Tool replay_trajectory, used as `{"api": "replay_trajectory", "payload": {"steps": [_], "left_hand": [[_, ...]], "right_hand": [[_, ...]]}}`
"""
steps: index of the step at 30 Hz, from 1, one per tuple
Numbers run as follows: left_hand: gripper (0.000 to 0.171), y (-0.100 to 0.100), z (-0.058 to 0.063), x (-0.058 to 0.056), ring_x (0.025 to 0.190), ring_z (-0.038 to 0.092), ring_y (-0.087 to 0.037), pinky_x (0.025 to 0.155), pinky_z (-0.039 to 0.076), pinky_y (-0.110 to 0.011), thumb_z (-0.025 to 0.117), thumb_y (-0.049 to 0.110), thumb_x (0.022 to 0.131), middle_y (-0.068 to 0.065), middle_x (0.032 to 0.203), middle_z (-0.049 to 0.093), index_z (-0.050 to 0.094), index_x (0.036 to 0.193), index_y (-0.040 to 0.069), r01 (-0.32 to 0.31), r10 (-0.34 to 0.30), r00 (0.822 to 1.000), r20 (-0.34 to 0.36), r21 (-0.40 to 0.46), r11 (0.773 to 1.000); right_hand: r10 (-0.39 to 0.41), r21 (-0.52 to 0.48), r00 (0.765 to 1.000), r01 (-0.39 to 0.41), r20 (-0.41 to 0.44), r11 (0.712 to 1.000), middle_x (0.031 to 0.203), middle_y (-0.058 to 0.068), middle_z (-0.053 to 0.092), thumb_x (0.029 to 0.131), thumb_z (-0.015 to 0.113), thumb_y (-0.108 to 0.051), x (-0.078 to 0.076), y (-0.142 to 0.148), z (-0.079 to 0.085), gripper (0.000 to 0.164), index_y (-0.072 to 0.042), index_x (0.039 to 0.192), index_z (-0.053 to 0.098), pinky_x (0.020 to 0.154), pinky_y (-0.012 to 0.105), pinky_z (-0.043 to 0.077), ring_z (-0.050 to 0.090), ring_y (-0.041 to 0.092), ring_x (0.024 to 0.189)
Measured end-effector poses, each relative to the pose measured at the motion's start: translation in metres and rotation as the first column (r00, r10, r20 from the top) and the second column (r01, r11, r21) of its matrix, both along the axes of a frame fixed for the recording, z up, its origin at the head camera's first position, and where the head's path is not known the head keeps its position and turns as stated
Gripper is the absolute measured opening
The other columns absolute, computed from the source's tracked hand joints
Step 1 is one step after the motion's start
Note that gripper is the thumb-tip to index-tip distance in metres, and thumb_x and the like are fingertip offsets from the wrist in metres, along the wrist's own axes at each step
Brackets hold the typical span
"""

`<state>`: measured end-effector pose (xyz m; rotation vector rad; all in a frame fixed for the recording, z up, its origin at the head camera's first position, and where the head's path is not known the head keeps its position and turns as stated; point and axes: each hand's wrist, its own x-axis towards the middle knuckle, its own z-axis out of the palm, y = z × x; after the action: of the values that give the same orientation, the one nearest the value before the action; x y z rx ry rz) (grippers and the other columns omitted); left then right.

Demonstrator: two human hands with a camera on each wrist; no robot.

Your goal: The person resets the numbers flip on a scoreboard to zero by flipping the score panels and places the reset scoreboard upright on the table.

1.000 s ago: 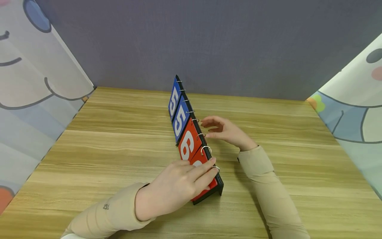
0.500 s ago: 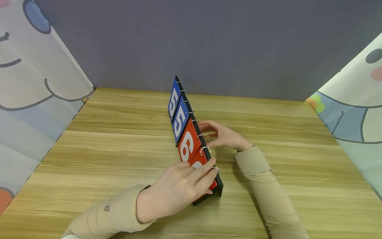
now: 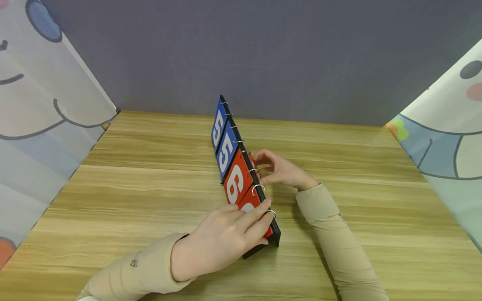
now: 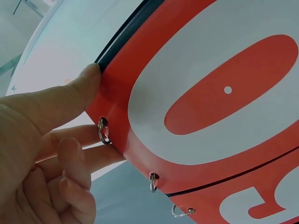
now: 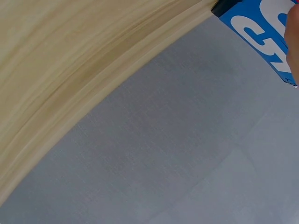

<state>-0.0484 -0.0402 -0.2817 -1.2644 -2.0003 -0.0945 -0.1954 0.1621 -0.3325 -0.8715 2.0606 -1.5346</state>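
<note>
A flip scoreboard [image 3: 247,159] stands slantwise on the table, blue cards [image 3: 226,148] reading 5 and 5 at its far end. Nearer are a red 6 card [image 3: 235,184] and a red 0 card [image 4: 205,88]. My left hand [image 3: 222,236] grips the near end, thumb at the red card's edge and fingers over the ringed top. Behind the board, my right hand [image 3: 280,170] pinches a red number card [image 3: 252,159] with curved fingers and thumb; its fingertips are partly hidden by the spine. The right wrist view catches only a sliver of finger beside a blue card [image 5: 261,42].
The wooden table [image 3: 150,167] reaches back to a grey wall panel [image 3: 263,54]. Cartoon-printed sheets [image 3: 30,104] flank both sides. Metal rings [image 3: 258,190] stick up along the board's spine.
My right hand has moved slightly toward the board's back and nearer to me, and more of a red card now shows beside its fingers. The left hand keeps its grip.
</note>
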Motion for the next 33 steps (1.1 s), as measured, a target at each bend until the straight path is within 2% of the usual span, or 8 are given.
{"api": "replay_trajectory", "payload": {"steps": [3,7,9,14,19,23,29,33], "left_hand": [[0.039,0.0,0.0,0.001,0.061,0.062,-0.003,0.057,0.044,-0.018,0.07,0.042,0.078,-0.003,0.108,0.069,0.062,0.101,0.011,-0.007,0.007,1.0,0.013,-0.004,1.0],[0.04,0.0,0.0,0.001,0.061,0.061,-0.003,0.057,0.044,-0.018,0.07,0.042,0.077,-0.003,0.108,0.069,0.062,0.101,0.011,-0.009,0.009,1.0,0.01,-0.002,1.0],[0.04,0.001,-0.001,0.001,0.06,0.061,-0.002,0.056,0.043,-0.018,0.07,0.043,0.077,-0.002,0.107,0.07,0.063,0.1,0.011,-0.009,0.009,1.0,-0.004,0.004,1.0],[0.039,0.001,-0.001,0.002,0.063,0.061,-0.003,0.055,0.042,-0.018,0.069,0.044,0.078,-0.002,0.107,0.07,0.063,0.099,0.012,-0.019,0.019,1.0,-0.004,0.004,1.0],[0.039,0.001,-0.002,0.003,0.068,0.063,-0.005,0.055,0.042,-0.019,0.068,0.045,0.078,-0.003,0.108,0.07,0.063,0.1,0.012,-0.03,0.03,0.999,0.017,-0.003,1.0],[0.04,0.001,-0.002,0.003,0.068,0.064,-0.006,0.055,0.042,-0.019,0.068,0.045,0.078,-0.003,0.107,0.07,0.064,0.1,0.012,-0.031,0.031,0.999,0.018,-0.004,1.0],[0.042,0.001,-0.002,0.003,0.066,0.063,-0.005,0.054,0.041,-0.018,0.068,0.048,0.077,-0.003,0.106,0.07,0.064,0.099,0.012,-0.034,0.034,0.999,0.004,-0.001,0.999],[0.044,0.001,-0.003,0.003,0.061,0.062,-0.003,0.054,0.041,-0.018,0.067,0.049,0.076,-0.003,0.106,0.07,0.064,0.098,0.012,-0.035,0.035,0.999,-0.012,0.004,0.999]], "right_hand": [[-0.049,0.037,0.998,0.05,-0.041,0.998,0.121,0.021,0.049,0.065,0.08,-0.04,0.0,0.0,0.002,0.077,0.004,0.115,0.044,0.103,0.051,0.036,0.044,0.035,0.121],[-0.162,0.094,0.984,0.168,-0.067,0.981,0.107,0.012,0.059,0.076,0.077,-0.016,-0.001,0.007,0.005,0.047,0.001,0.111,0.052,0.093,0.039,0.045,0.056,0.023,0.104],[-0.244,0.125,0.968,0.25,-0.066,0.96,0.1,0.007,0.06,0.079,0.073,-0.009,-0.003,0.014,0.007,0.038,0.0,0.111,0.055,0.085,0.031,0.048,0.058,0.016,0.094],[-0.392,0.193,0.918,0.395,-0.059,0.898,0.093,-0.001,0.056,0.082,0.068,-0.009,-0.005,0.037,0.015,0.038,0.002,0.115,0.053,0.072,0.021,0.048,0.055,0.009,0.083],[-0.441,0.196,0.894,0.448,-0.078,0.873,0.088,-0.005,0.057,0.084,0.066,-0.008,-0.005,0.048,0.02,0.037,0.005,0.116,0.053,0.069,0.019,0.048,0.055,0.006,0.079],[-0.462,0.212,0.883,0.468,-0.08,0.858,0.085,-0.008,0.06,0.084,0.067,-0.012,-0.005,0.048,0.021,0.033,0.001,0.113,0.057,0.067,0.021,0.049,0.057,0.007,0.076],[-0.523,0.237,0.847,0.529,-0.096,0.815,0.078,-0.009,0.062,0.085,0.067,-0.018,-0.005,0.047,0.021,0.026,-0.003,0.105,0.062,0.066,0.023,0.049,0.057,0.009,0.071],[-0.523,0.228,0.846,0.532,-0.101,0.816,0.078,-0.008,0.061,0.085,0.067,-0.02,-0.003,0.048,0.023,0.025,-0.002,0.102,0.061,0.066,0.023,0.049,0.057,0.01,0.072]]}}
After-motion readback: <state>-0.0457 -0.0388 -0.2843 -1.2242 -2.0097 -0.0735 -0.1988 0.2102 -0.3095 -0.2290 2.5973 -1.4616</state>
